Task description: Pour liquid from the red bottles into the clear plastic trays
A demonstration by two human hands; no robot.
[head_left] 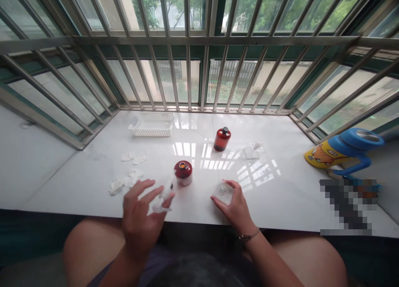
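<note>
My left hand [140, 212] is raised near the front edge, its fingers closed around a clear plastic syringe [166, 192] with a dark spot at its upper end. Right of the syringe stands an uncapped red bottle [183, 173], an orange ring showing in its mouth. My right hand [235, 204], a bracelet at the wrist, curls thumb and fingers round a small clear container [222, 191] on the white surface. Farther back is a second red bottle [222, 139] with a black cap. To its right sits another clear square container [254, 150] with a small spout-like top.
Crumpled white tissues [126, 181] lie on the left. A white perforated basket [151, 127] stands at the back left, below the barred window. At the right are a yellow and blue flask [343, 148] with a handle and a pixelated dark object [347, 204].
</note>
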